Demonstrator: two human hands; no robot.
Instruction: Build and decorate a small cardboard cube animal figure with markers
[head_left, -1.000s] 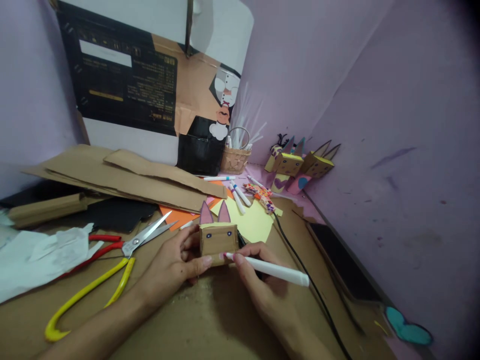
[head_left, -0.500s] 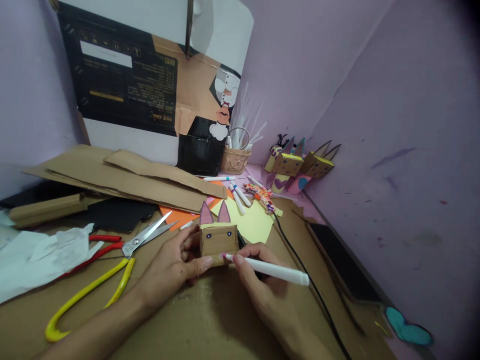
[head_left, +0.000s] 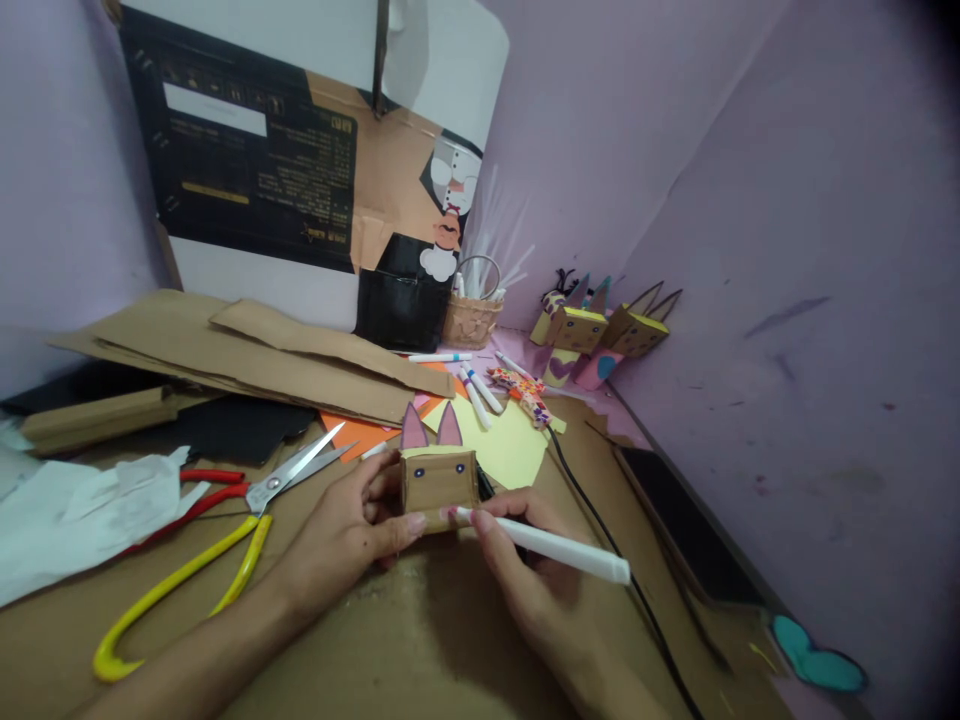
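My left hand (head_left: 352, 525) grips the left side of a small cardboard animal head (head_left: 439, 483), its thumb along the lower edge. The head stands upright with two pink pointed ears and two dark drawn eyes. In my right hand (head_left: 525, 570) is a white felt-tip marker (head_left: 574, 552) with a pink tip, held like a pen. That tip touches, or nearly touches, the lower front of the head, where a small pink mark shows. What lies behind the head is mostly hidden.
Scissors (head_left: 259, 495) with red and yellow handles lie open at left, beside white crumpled paper (head_left: 82, 515). Cardboard strips (head_left: 247, 345) and loose markers (head_left: 480, 390) lie behind. A glue gun (head_left: 525, 390) trails a black cable (head_left: 600, 530) past my right hand. Finished-looking cardboard animals (head_left: 577, 330) stand far right.
The marker and my right hand have shifted slightly to the right, and the pink mark on the head looks a little wider. My left hand keeps its hold.
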